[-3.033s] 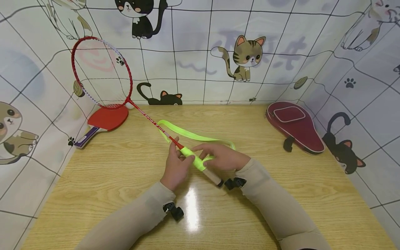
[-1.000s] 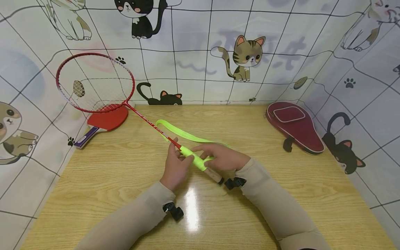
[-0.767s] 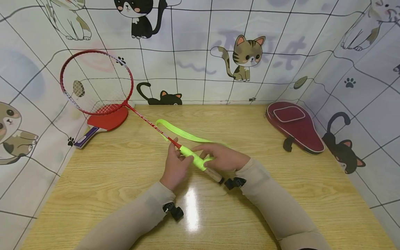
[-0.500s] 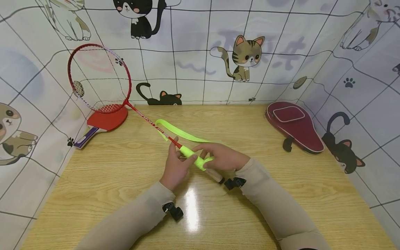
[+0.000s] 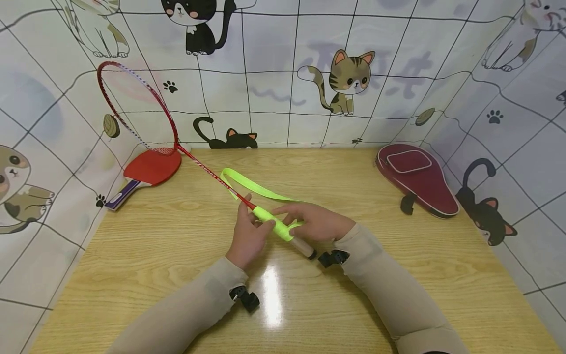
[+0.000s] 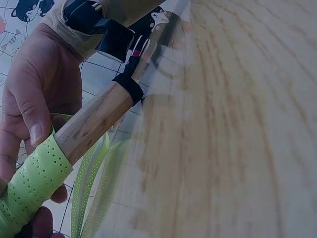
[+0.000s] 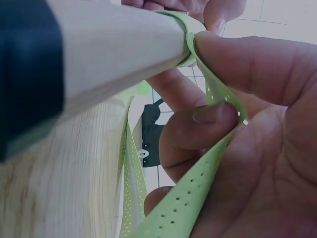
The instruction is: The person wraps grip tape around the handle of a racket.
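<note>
A badminton racket (image 5: 208, 171) slants across the head view, its red-and-white head raised at the back left. My left hand (image 5: 247, 238) holds its handle at the upper end, thumb on top of the neon-yellow perforated grip tape (image 6: 37, 181) wound there. The lower handle (image 6: 94, 119) is bare wood with a black end cap (image 7: 29, 74). My right hand (image 5: 320, 223) pinches the tape where it leaves the handle; in the right wrist view the strip (image 7: 183, 198) runs over its curled finger. A loose length of tape (image 5: 261, 189) loops on the table beyond the hands.
A red table tennis bat (image 5: 155, 167) lies at the back left, partly under the racket head in this view. At the back right rests a dark red bat case (image 5: 415, 179). A cat-print sheet (image 5: 274, 73) walls in the wooden table (image 5: 177, 295) behind and at the sides.
The racket has rolled about its shaft: its head showed wide one second ago and stands narrower, more edge-on now. The loose tape's right part has shifted behind the right hand. Both hands stay nearly in place.
</note>
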A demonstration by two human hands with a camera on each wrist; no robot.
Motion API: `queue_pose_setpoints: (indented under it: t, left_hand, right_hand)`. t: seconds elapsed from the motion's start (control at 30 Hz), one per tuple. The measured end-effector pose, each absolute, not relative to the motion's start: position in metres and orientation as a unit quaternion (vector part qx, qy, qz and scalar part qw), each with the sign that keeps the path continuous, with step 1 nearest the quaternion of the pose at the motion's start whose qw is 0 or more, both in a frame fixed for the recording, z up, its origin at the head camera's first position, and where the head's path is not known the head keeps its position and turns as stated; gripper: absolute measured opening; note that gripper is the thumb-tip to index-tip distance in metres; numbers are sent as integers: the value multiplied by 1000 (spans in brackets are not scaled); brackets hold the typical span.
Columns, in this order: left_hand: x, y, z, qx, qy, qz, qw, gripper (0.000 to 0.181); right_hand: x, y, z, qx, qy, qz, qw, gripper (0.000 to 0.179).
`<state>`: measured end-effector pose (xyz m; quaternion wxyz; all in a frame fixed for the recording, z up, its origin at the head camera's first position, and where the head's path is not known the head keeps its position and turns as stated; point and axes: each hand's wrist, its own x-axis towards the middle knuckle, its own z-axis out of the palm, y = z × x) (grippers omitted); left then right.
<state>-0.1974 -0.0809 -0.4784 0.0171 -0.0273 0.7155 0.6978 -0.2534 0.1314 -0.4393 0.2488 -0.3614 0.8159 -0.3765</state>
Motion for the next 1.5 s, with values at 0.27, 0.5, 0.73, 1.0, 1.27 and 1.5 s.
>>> queue_pose_setpoints:
  t: [0.27,0.5,0.73,1.0,1.27,1.5]
  left_hand:
    - [-197,-81,-478,-25,713,700,11,93]
    - [-197,-81,-477,-19,714,700,7,94]
    - [-197,-80,-478,-17,711,703,10,92]
    - [-198,-79,-479,-18,703,711,11,93]
    - [-197,-80,-479,-22,704,710,10,98]
    - [-198,-80,-479,-18,715,699,4,99]
  right_hand:
    - [-254,132,-442,-361,819,-372,246,68]
    - [-254,131,-441,-359,829,-361,234,64]
    - [-254,133,-441,-369,819,-368,239,65]
    - [-253,134,-443,-361,811,-383,254,67]
    - [-252,132,-441,-364,816,-378,242,66]
    - [-253,132,-442,-364,817,-377,243,66]
